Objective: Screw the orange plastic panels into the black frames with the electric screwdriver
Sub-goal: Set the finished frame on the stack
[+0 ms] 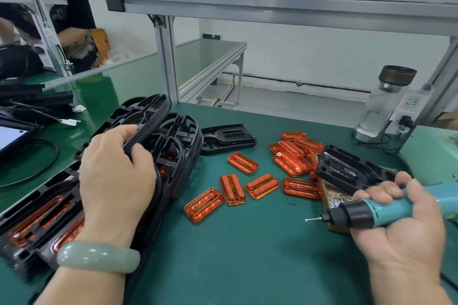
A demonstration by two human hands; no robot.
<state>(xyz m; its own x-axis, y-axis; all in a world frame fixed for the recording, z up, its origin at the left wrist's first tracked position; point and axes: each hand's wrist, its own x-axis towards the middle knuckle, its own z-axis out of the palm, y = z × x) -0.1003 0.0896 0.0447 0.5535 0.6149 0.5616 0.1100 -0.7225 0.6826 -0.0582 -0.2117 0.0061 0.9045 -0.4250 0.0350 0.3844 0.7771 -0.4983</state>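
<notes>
Black frames [178,131] at the tabletop's [247,255] left edge, left hand [116,176] gripping one; right hand [401,230] fingers [379,193] clamped on the screwdriver [386,208].

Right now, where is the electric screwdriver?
Lower right of the head view: the right hand grips the electric screwdriver, its bit pointing left, beside the box of screws.

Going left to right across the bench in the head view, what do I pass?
Tablet screen → left hand gripping the stack of black frames → loose orange panels → right hand holding the electric screwdriver.
</notes>
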